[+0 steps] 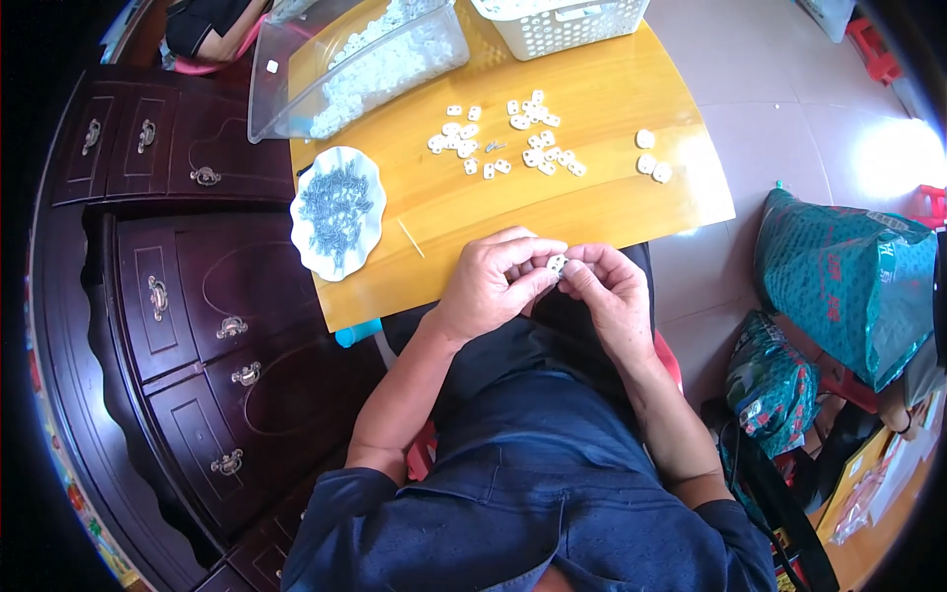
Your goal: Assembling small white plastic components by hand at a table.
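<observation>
My left hand (493,281) and my right hand (614,294) meet just off the table's near edge. Between their fingertips is a small white plastic piece with dark holes (557,264), pinched from both sides; the fingers cover part of it. On the table beyond lie several similar small white pieces (536,158) in loose groups, with a couple of tiny metal parts (495,147) among them. To the left, a white scalloped dish (371,243) holds a heap of small grey metal parts (335,205), too small to name. A thin pale stick (410,238) lies beside the dish.
Three round white pieces (646,164) sit near the table's right side. A clear plastic bin (281,104) of white parts and a white perforated basket (582,35) stand at the far edge. Dark drawers (197,296) line the left; teal bags (829,276) rest at right, with other people nearby.
</observation>
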Available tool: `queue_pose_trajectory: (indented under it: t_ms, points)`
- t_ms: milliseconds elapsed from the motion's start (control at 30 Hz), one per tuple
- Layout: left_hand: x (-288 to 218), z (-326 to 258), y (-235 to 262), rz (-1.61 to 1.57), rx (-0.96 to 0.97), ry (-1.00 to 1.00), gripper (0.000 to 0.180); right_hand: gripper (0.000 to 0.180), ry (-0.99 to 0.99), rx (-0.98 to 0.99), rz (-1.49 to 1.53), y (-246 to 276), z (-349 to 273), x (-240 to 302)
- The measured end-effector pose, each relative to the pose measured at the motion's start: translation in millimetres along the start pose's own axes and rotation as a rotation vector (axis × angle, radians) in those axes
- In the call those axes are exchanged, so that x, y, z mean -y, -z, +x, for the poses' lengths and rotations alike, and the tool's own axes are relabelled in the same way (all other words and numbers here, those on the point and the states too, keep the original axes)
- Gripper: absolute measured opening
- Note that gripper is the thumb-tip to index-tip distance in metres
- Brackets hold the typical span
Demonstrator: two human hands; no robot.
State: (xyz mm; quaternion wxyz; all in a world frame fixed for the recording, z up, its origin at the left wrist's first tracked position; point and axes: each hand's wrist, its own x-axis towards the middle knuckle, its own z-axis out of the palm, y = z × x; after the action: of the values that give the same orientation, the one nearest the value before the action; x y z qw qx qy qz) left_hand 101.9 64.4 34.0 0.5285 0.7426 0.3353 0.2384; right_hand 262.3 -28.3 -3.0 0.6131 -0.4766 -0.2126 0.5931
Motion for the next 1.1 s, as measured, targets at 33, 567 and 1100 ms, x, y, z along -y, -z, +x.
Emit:
queue_pose_trajectory:
  t_ms: [33,567,1100]
  points:
    - [2,1,0,0.009,-0.016,-0.042,0.02,0.013,-0.033,0.012,0.007,0,1,2]
    - [0,4,2,0.078,0.047,-0.026,0.024,0.017,-0.166,-0.002,0.015,1,1,7]
    - [-5,7,-25,0.658,-0.167,-0.329,0.042,0.016,-0.201,0.001,0.271,4,4,3]
